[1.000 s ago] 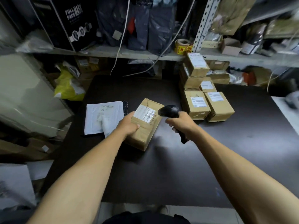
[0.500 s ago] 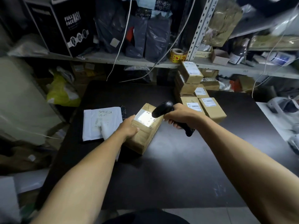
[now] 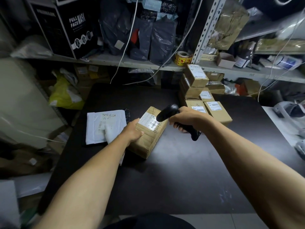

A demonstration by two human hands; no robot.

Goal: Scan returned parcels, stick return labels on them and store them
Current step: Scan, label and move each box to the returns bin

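While the dark table (image 3: 181, 171) carries a stack of labelled boxes (image 3: 204, 98) at its far side, the brown parcel (image 3: 148, 138) lies mid-table — left hand (image 3: 132, 132) gripping its near-left edge, right hand (image 3: 184, 119) clenched round the black scanner (image 3: 166, 113) just above its label (image 3: 151, 121).

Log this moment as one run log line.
step: scanning | left hand: holds parcel | right hand: grips scanner over label

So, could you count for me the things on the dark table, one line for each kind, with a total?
Brown cardboard parcels: 6, one under the left hand at, five stacked at
White mailer envelopes: 1
Total: 7
The scanner is in the right hand, not on the table.
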